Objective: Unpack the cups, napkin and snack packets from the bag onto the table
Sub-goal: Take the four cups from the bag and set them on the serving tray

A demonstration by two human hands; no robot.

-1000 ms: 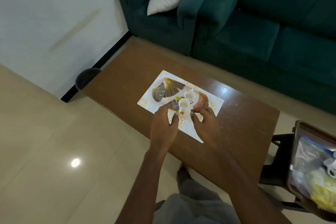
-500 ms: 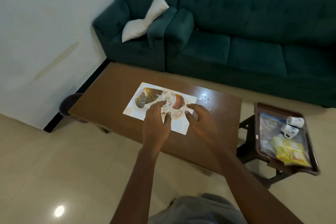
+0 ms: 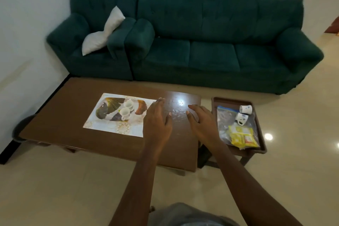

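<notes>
Head view puts the tray (image 3: 231, 99) at the right of everything, and what I reach for next lies on it. My right hand (image 3: 200, 124) hovers just left of the tray's left rim, fingers spread and nearly straight, holding nothing. My left hand (image 3: 157, 123) hangs further left of the tray, equally slack and empty. So the right hand is the nearer one, and the reach goes rightward and a little away from me.

On the tray lies the clear zip bag (image 3: 224, 117), thin crinkled plastic with a blue strip at its far end. Its long axis runs from the tray's far rim to its near rim, roughly in line with my forearm. Two small cups (image 3: 246, 109) rest toward the tray's far right, glazed white with blue specks, both tipped over. I cannot tell whether they are inside the plastic or on top of it. Yellow snack packets (image 3: 242, 136), glossy and flat, sit toward the tray's near rim.

Left of the tray stands the wooden table (image 3: 69, 101), polished brown. Well left of the tray, a printed mat (image 3: 113, 126) lies flat on it with two upright white cups (image 3: 128, 104) on top. I judge the loose cups an easy pinch by rim or handle, and the plastic slippery.
</notes>
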